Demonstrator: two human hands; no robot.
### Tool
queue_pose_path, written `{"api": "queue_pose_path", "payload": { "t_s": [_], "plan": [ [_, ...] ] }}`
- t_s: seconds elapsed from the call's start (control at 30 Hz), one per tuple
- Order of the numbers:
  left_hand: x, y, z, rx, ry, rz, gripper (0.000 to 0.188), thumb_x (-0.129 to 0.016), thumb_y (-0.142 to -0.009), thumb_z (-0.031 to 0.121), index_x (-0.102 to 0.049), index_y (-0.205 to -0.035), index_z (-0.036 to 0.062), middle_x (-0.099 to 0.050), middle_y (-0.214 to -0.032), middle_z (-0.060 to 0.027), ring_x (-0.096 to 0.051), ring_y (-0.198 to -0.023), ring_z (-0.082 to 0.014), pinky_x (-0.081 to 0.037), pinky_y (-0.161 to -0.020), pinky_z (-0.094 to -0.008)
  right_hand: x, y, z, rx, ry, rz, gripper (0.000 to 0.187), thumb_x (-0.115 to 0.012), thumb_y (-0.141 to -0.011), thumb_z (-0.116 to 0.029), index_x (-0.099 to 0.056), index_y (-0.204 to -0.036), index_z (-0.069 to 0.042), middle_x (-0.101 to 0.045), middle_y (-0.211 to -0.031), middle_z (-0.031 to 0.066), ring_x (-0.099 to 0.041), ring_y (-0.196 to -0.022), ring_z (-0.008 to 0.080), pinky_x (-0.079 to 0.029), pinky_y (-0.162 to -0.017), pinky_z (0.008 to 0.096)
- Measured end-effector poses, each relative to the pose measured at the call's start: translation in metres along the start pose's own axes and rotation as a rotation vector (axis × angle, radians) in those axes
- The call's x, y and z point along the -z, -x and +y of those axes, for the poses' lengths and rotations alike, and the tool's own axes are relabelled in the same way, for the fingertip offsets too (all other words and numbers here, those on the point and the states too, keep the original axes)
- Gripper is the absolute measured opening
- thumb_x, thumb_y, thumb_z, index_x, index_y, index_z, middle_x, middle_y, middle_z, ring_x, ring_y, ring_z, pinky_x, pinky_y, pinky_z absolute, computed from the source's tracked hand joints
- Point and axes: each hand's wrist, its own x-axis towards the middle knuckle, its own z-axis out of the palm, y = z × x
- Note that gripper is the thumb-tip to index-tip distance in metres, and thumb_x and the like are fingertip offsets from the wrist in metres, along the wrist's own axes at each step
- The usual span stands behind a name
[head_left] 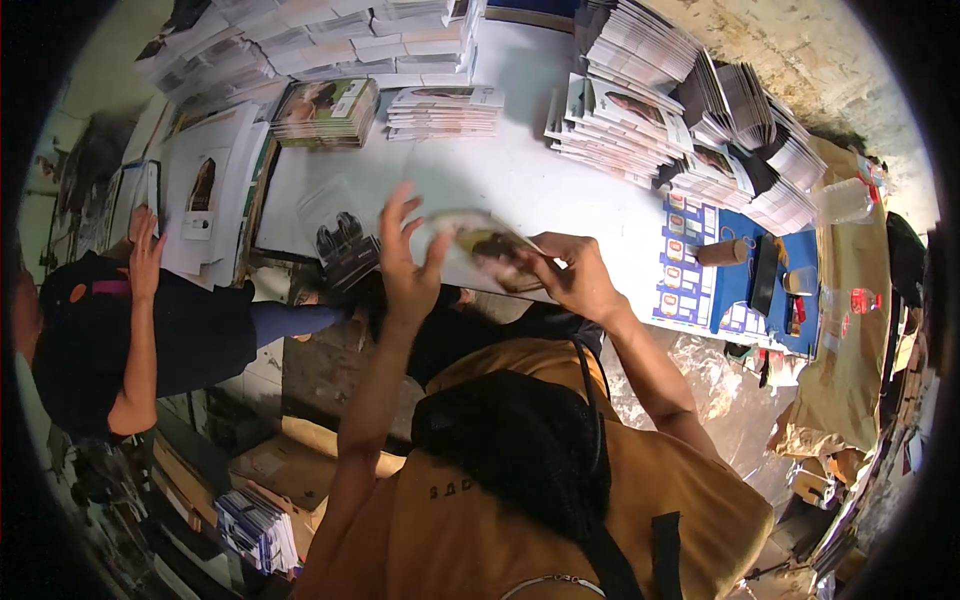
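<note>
My right hand (583,278) pinches the corner of a thin printed card or leaflet (488,243) over the table's near edge. The leaflet has a greenish picture side and is smeared by motion, so I cannot tell whether it is folded. Beside its left end, my left hand (412,268) is raised with the fingers spread, apart from it as far as I can see. Behind the hands lie a stack of picture-covered leaflets (325,112) and a lower stack of whitish ones (445,112). Dark printed pieces with a clear sleeve (343,240) rest left of my left hand.
Tall piles of folded leaflets (630,125) stand at the back right of the white table (400,175). A brown cylinder (722,252) and a black bar (764,275) lie on the blue surface (738,285). Paper stacks (350,45) fill the back left. A co-worker (130,320) is at far left.
</note>
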Motion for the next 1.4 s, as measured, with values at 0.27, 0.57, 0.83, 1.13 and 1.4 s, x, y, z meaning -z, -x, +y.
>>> {"api": "queue_pose_path", "payload": {
  "t_s": [0.27, 0.57, 0.83, 1.13, 1.4],
  "plan": [
    [-0.023, 0.032, -0.008, 0.402, 0.575, 0.075, 0.098, -0.077, -0.085, 0.012, -0.014, -0.16, 0.0037, -0.034, -0.156, -0.0193, -0.039, -0.142, -0.0319, -0.04, -0.112, -0.0422, -0.048, -0.004, -0.001, 0.071, 0.0, -0.005, 0.039, -0.078, -0.084, -0.012, -0.068, -0.12, -0.004, -0.072, -0.109, 0.0144, -0.072, -0.082, 0.0282, -0.059, -0.071, 0.0344],
    [-0.016, 0.034, -0.015, 0.407, 0.798, 0.001, 0.089, -0.068, -0.085, 0.017, -0.019, -0.159, 0.0053, -0.039, -0.154, -0.0164, -0.043, -0.141, -0.0314, -0.042, -0.112, -0.0436, -0.04, -0.023, 0.004, -0.147, -0.437, -0.224, 0.03, -0.088, -0.077, -0.011, -0.066, -0.097, -0.004, -0.066, -0.094, -0.0001, -0.061, -0.084, 0.0086, -0.048, -0.067, 0.0244],
    [-0.011, 0.032, -0.014, 0.373, 0.9, -0.06, 0.089, -0.066, -0.087, 0.029, -0.02, -0.159, 0.0055, -0.035, -0.158, -0.0193, -0.039, -0.144, -0.0361, -0.041, -0.116, -0.0497, -0.046, -0.022, 0.027, -0.063, -0.635, -0.186, 0.017, -0.076, -0.092, -0.014, -0.073, -0.102, -0.001, -0.069, -0.08, 0.0012, -0.061, -0.069, 0.0055, -0.049, -0.062, 0.0228],
    [0.061, 0.035, -0.086, 0.383, 0.448, -0.166, 0.077, -0.061, -0.084, 0.021, -0.035, -0.153, -0.003, -0.048, -0.148, -0.0182, -0.049, -0.136, -0.0282, -0.035, -0.116, -0.0398, -0.02, -0.06, 0.004, -0.267, -0.63, -0.049, 0.017, -0.071, -0.096, -0.015, -0.077, -0.1, 0.001, -0.068, -0.061, 0.0071, -0.063, -0.048, 0.0113, -0.046, -0.044, 0.0245],
    [0.01, -0.012, 0.009, -0.375, -0.539, -0.715, 0.094, -0.075, -0.077, 0.036, -0.035, -0.155, 0.0031, -0.031, -0.161, -0.0197, -0.024, -0.15, -0.0438, -0.015, -0.121, -0.0621, 0.021, -0.041, 0.11, -0.486, -0.853, 0.037, 0.071, -0.041, -0.101, -0.067, -0.072, -0.102, -0.003, -0.07, -0.091, 0.0044, -0.059, -0.085, 0.0103, -0.044, -0.078, 0.0285]
  ]
}}
